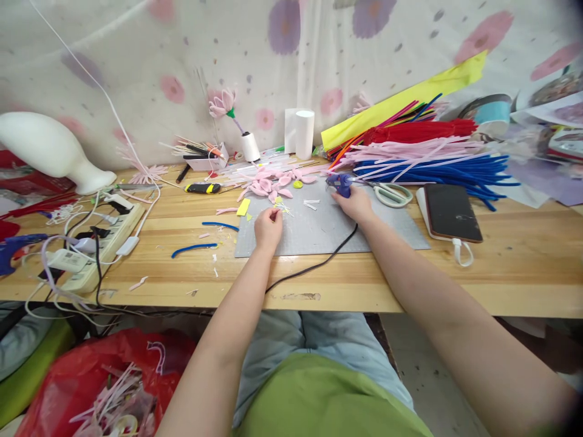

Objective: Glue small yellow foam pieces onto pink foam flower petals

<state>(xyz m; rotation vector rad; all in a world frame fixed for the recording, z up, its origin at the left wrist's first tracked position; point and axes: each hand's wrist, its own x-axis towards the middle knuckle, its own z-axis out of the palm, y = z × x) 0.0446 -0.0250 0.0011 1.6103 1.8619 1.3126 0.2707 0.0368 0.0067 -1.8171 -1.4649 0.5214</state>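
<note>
My left hand rests on the grey cutting mat and pinches a small yellow and white craft piece between its fingertips. My right hand is closed on a blue glue gun at the mat's far edge; the gun's black cord runs back over the table edge. Pink pipe-cleaner petals lie heaped just beyond my left hand. White-handled scissors sit right of the glue gun.
A black phone lies to the right. Bundles of blue, pink and red pipe cleaners fill the back right. A power strip with tangled cables, a white foam form and a yellow-black knife are on the left. A red bag sits below.
</note>
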